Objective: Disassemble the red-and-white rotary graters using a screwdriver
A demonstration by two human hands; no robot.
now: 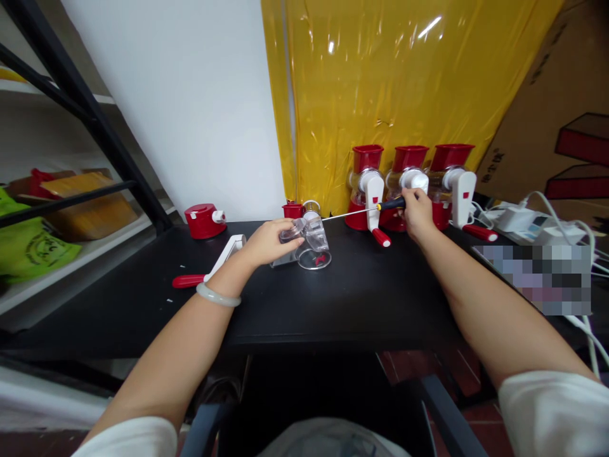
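Observation:
My left hand point(273, 242) is closed around a clear plastic housing point(314, 236) that rests on the black table. The fingers of my right hand point(417, 212) wrap round the black and yellow handle of a screwdriver point(392, 204). Its long metal shaft points left, and the tip is at the right side of the clear housing; whether it touches a screw is too small to tell. Behind the housing are a small red part point(292, 209) and a round metal-rimmed drum point(311, 206). A white crank with a red handle point(189, 281) lies left of my left hand.
Three red and white rotary graters point(368, 152) stand along the back right, partly behind my right hand. A red base point(205, 222) sits at the back left. White cables and plugs point(518, 218) lie at the right. Shelves point(38, 276) stand at the left.

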